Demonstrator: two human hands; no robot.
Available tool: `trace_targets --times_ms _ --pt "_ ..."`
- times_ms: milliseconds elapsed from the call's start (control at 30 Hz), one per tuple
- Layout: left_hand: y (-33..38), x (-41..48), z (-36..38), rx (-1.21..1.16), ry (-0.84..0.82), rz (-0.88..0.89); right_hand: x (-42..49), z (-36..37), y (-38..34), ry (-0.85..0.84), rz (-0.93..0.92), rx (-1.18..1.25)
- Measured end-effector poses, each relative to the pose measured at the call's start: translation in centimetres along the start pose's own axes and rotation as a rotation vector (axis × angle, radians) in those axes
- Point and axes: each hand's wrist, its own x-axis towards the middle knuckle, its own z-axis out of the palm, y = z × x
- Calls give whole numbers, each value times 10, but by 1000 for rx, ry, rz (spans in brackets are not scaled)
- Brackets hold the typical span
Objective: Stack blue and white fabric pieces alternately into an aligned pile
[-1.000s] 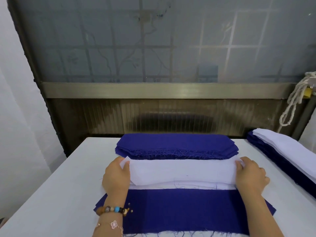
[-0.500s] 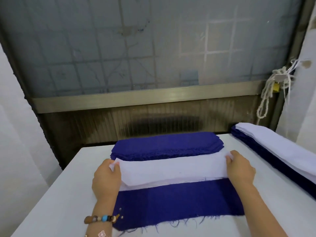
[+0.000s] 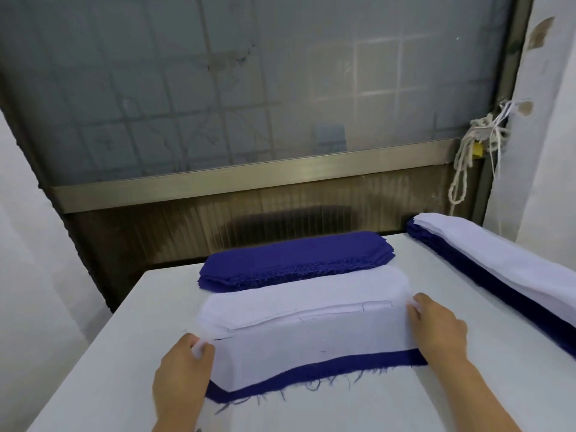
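A person's left hand [image 3: 184, 372] and right hand [image 3: 436, 328] are each pinching one end of a white piece [image 3: 311, 347] and drawing it toward the body across the pale surface [image 3: 93, 353]. A second ago the sheet was hanging just over the white supply stack [image 3: 296, 297], leaving the blue piece [image 3: 311, 369] almost wholly bare. Now it is covering all but a narrow near strip and the frayed edge of that blue layer. The blue supply stack [image 3: 296, 257] is sitting just behind, and a long blue-and-white pile [image 3: 498, 275] is lying along the right side. The white layer is, by the look of it, nearly laid. With blue showing along the near edge, the two are not yet lining up, so a little more pulling and squaring is probably needed before the fingers let go.
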Motion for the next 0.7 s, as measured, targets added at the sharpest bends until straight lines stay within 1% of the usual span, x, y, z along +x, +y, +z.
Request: trace_targets --times_ms 200,400,700 --pt "-4 -2 6 52 -25 69 -1 -1 -4 24 -20 -71" --pt "-9 -3 6 -4 17 94 -3 -1 -1 37 10 -34" --pt "-11 -5 5 -79 3 98 -5 -6 -4 26 57 -88"
